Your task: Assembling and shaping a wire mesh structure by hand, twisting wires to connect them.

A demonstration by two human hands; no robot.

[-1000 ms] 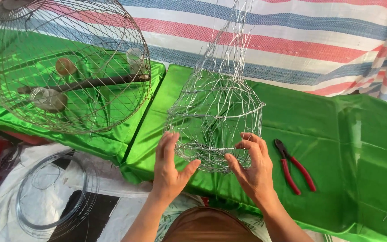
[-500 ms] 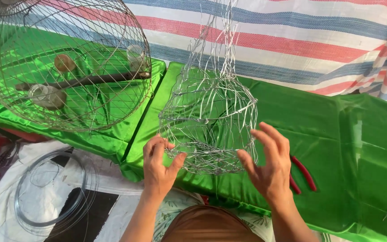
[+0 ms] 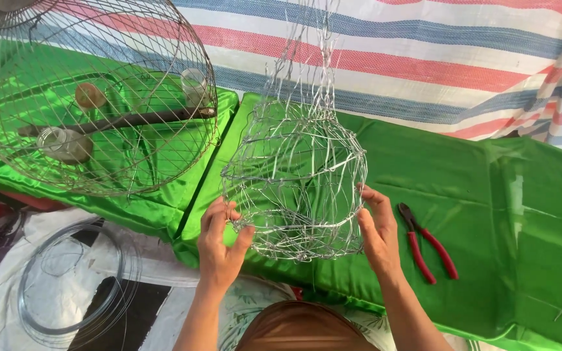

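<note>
The left hand (image 3: 219, 244) pinches the lower rim of a half-woven wire cage (image 3: 294, 179) between thumb and fingertips, a narrow grip closed on the wire. The right hand (image 3: 377, 233) lies with fingers spread flat against the opposite side of the same rim, bracing it; whether its thumb hooks a strand I cannot tell. Between the two grips the cage hangs upright in front of the person, its open ring at the bottom and its loose upper strands rising out of the top of the view.

To do this well, I judge the palms should press evenly so the ring stays round, with the pinching fingers kept clear of cut wire ends.

Just right of the right hand, red-handled pliers (image 3: 427, 242) lie on the green cloth (image 3: 502, 195) covering the desk, apart from the cage. Well to the left of the left grip stands a finished round wire cage (image 3: 99, 97) with a perch and small cups inside. Below and left of that grip, a coil of bare wire (image 3: 66, 286) rests on the floor. A striped tarp (image 3: 424, 52) hangs behind.
</note>
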